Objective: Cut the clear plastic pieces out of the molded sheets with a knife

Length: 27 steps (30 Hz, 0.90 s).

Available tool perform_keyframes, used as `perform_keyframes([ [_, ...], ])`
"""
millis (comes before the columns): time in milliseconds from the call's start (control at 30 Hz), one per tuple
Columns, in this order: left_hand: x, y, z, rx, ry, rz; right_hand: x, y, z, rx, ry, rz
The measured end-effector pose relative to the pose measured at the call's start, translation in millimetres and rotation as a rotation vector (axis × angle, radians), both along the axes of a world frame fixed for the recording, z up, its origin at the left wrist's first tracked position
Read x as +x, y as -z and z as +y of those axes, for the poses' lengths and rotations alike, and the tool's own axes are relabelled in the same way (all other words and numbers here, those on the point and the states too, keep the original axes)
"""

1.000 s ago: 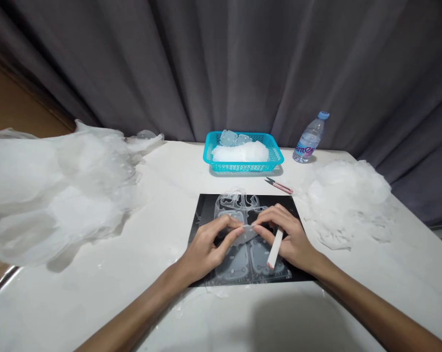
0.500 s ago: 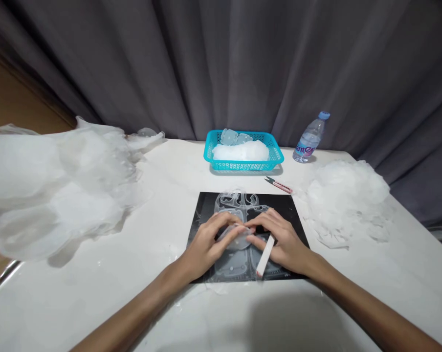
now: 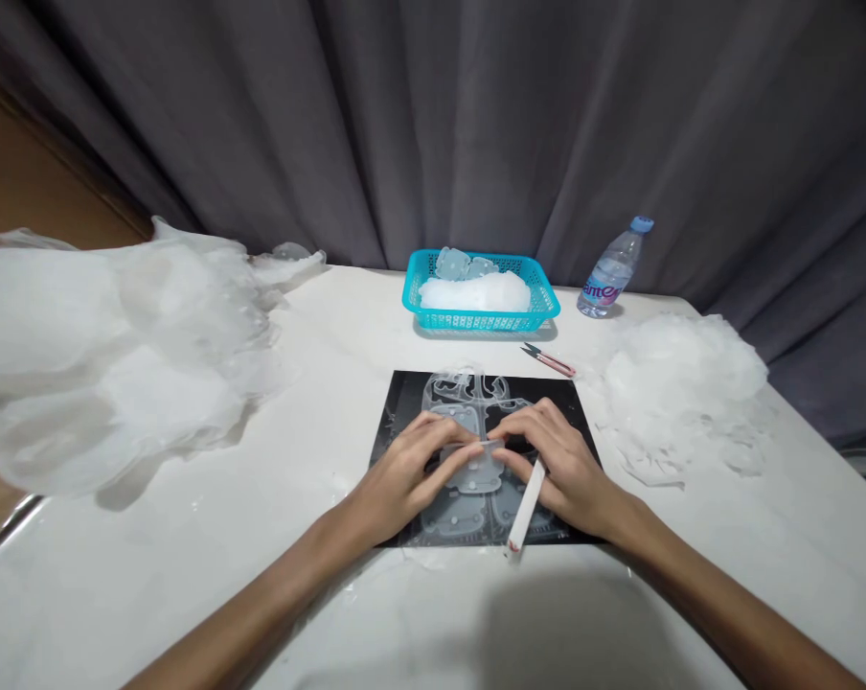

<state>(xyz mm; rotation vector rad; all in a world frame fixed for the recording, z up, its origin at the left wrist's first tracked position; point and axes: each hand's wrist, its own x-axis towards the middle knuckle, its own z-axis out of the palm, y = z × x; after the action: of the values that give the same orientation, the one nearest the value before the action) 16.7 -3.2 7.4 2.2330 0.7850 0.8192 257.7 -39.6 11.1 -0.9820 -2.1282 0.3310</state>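
Note:
Between my two hands is a small translucent plastic piece (image 3: 477,470), held above a black mat (image 3: 397,402). My left hand (image 3: 419,465) pinches its left and upper edge between thumb and fingers. On the other edge, my right hand (image 3: 552,460) grips with thumb and forefinger. A white flat stick-like tool (image 3: 525,508) with a reddish tip is tucked in the right palm, pointing toward me. Under the hands lies a clear moulded plastic sheet (image 3: 451,517) with rounded shapes, partly covered by my fingers.
Behind the mat stands a blue basket (image 3: 411,297) with translucent pieces inside. Pink-handled thread snips (image 3: 548,360) lie near it, and a water bottle (image 3: 612,273) stands to the right. Piles of filmy white plastic lie left (image 3: 117,355) and right (image 3: 684,383) on the white table.
The plastic piece has turned in my fingers, and its flat face now shows more plainly. My hands stay in nearly the same place, and the view has shifted slightly.

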Motion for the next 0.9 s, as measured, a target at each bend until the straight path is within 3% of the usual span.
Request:
perform_keyframes([
  [367, 1.3, 7.7, 2.2, -0.005, -0.008, -0.074, 4.2, -0.3, 1.7, -0.058, 0.071, 0.062],
  [533, -0.4, 7.5, 3.9, -0.168, -0.130, -0.138, 8.3, 3.6, 1.9, -0.272, -0.016, 0.031],
  [667, -2.5, 7.2, 5.2, -0.243, -0.107, -0.157, 6.1, 7.9, 2.3, -0.246, -0.017, 0.104],
  [767, -1.9, 6.7, 3.8, -0.146, -0.112, -0.105, 2.5, 9.4, 1.6, -0.245, 0.017, 0.126],
  [900, 0.9, 1.5, 1.7, 0.199, -0.143, -0.083, -2.8, 13.6, 0.2, -0.227, -0.004, 0.062],
])
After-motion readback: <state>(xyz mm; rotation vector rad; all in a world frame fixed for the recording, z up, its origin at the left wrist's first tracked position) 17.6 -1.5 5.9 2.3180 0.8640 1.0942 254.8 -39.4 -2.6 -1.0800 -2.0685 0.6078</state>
